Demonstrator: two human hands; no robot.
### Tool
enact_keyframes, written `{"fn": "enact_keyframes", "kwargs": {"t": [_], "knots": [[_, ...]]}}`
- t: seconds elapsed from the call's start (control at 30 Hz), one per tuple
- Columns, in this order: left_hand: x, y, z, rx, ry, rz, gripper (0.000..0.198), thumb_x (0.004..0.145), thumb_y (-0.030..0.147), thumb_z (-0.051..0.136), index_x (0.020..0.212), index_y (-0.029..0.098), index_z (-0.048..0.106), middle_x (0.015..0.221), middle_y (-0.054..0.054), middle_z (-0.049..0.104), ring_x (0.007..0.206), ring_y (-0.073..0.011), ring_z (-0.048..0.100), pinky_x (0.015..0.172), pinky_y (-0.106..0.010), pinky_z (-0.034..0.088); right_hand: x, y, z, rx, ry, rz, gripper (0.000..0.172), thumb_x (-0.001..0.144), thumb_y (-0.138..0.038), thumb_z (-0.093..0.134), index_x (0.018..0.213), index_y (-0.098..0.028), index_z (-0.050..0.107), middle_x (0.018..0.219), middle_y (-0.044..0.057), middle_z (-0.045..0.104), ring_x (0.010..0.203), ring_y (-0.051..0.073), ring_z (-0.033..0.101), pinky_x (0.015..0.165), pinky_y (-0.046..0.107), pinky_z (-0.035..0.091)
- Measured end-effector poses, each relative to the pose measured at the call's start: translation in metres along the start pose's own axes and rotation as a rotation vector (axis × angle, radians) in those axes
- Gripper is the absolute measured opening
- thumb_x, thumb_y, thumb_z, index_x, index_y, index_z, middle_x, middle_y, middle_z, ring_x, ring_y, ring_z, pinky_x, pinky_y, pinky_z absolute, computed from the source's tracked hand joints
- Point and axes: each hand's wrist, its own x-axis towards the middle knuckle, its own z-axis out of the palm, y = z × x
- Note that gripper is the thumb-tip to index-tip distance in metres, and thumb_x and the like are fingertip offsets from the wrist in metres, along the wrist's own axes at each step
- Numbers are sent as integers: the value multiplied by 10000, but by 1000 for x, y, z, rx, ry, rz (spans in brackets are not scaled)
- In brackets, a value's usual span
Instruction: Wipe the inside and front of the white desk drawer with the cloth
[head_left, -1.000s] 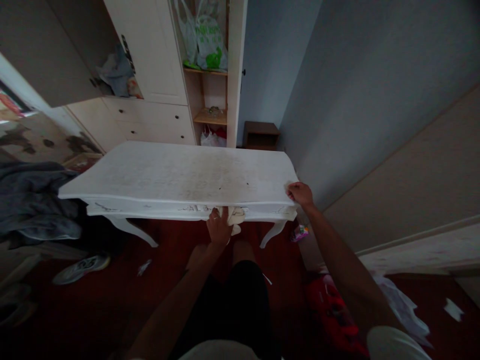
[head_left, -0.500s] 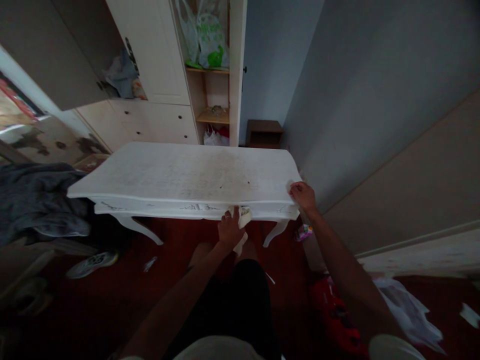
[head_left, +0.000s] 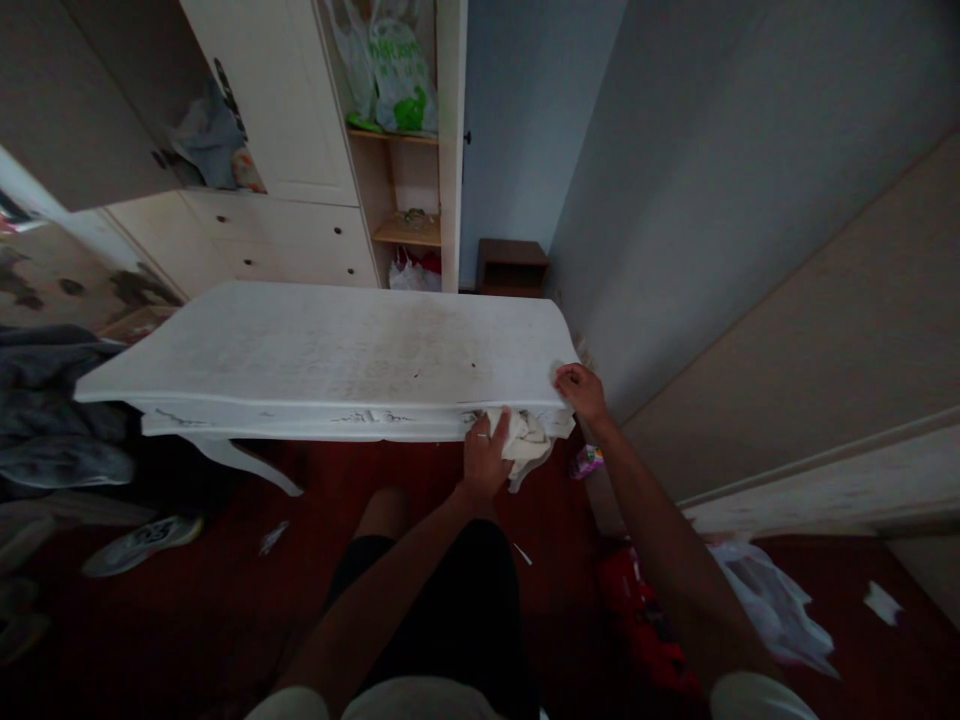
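A low white table (head_left: 322,345) with curved legs stands in front of me, its top marked with grey smudges. My left hand (head_left: 484,458) is closed on a crumpled white cloth (head_left: 525,440) and presses it against the table's front edge, near the right end. My right hand (head_left: 579,388) grips the table's front right corner, fingers curled over the edge.
A cream wardrobe (head_left: 300,150) with shelves and plastic bags (head_left: 394,75) stands behind the table, beside a small brown stand (head_left: 512,265). Dark clothes (head_left: 52,400) lie at the left, a shoe (head_left: 139,542) and paper scraps on the red floor, red and white bags (head_left: 757,600) at the right.
My left hand has slid the cloth rightward along the table's front edge, from the middle toward the right corner. My right hand has kept its hold on the corner.
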Motion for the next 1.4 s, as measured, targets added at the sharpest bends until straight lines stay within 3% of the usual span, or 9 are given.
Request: {"fn": "enact_keyframes", "kwargs": {"t": [0.1, 0.2, 0.37, 0.5, 0.7, 1.03, 1.23, 1.4], "knots": [[4, -3, -8, 165, -36, 85, 732, 835, 283, 604, 1507, 232, 318, 1432, -174, 465, 1290, -345, 434, 1040, -466, 347, -2, 0, 1, 6, 5, -1, 179, 751, -355, 515, 818, -218, 608, 663, 8, 673, 573, 156, 599, 551, 249, 458], [0, -10, -8, 262, -87, 119, 693, 823, 239, 604, 1476, 248, 372, 1507, -151, 405, 1297, -329, 437, 1005, -456, 371, -3, 3, 0, 12, 7, -10, 205, 761, -373, 518, 847, -217, 619, 684, 12, 678, 597, 162, 609, 574, 255, 469], [-4, -17, 1, 315, -71, -22, 711, 813, 313, 629, 1471, 197, 384, 1523, -193, 368, 1272, -326, 466, 990, -430, 377, -2, 8, -2, 36, -21, -60, 211, 756, -360, 527, 874, -217, 628, 696, 3, 669, 604, 156, 598, 587, 255, 462], [-4, -22, 4, 289, -44, -13, 720, 826, 440, 616, 1465, 192, 395, 1501, -198, 391, 1285, -339, 448, 994, -429, 376, -3, 9, -4, 91, -60, -72, 221, 742, -358, 544, 886, -213, 627, 674, -4, 646, 597, 156, 589, 577, 258, 457], [-7, -27, 6, 177, 44, -127, 670, 814, 422, 654, 1411, 199, 448, 1320, -154, 523, 1198, -315, 504, 988, -398, 407, -4, 6, -4, 112, -63, -49, 207, 736, -364, 534, 867, -224, 612, 670, -9, 643, 597, 158, 581, 588, 262, 455], [6, -3, -4, 46, 177, -321, 690, 809, 385, 662, 1413, 175, 404, 1246, -148, 481, 1072, -282, 566, 899, -364, 477, -8, 1, -4, 106, -53, -46, 198, 751, -365, 533, 874, -230, 609, 706, 11, 660, 649, 177, 612, 622, 280, 481], [10, 12, 18, 133, 42, -273, 917, 811, 470, 657, 1492, 49, 209, 1298, -234, 478, 1126, -316, 562, 907, -367, 454, -9, 0, -3, 84, -22, -62, 181, 759, -328, 523, 867, -220, 619, 742, 27, 689, 691, 183, 638, 637, 278, 494], [18, 34, 29, 149, -54, -225, 973, 786, 477, 684, 1491, 20, 191, 1288, -247, 499, 1086, -312, 584, 884, -370, 461, -9, -1, -4, 62, -20, -72, 182, 755, -324, 529, 871, -218, 621, 779, 34, 696, 734, 187, 644, 664, 281, 502]]}}
